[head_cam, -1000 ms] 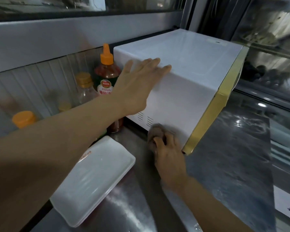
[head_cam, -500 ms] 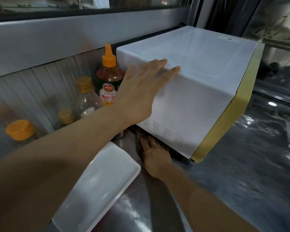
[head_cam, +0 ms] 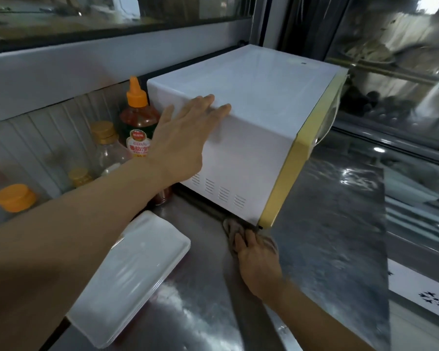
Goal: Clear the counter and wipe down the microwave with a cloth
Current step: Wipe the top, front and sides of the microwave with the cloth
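So the microwave (head_cam: 243,138) sits at the far side of the steel counter (head_cam: 327,236), and the left hand (head_cam: 185,138) lies flat on its left side, fingers straight and reaching over the top edge. The right hand (head_cam: 256,259) is down near the front bottom corner, pressing a brownish cloth (head_cam: 232,228) onto the counter right under the microwave's edge; fingers look mostly flat on it. Microwave's white with a yellow front, vent slots low on the side. Left of it there's a ketchup bottle (head_cam: 137,127) with an orange cap, and a white tray (head_cam: 134,277) lies nearer. Windows run behind it all.
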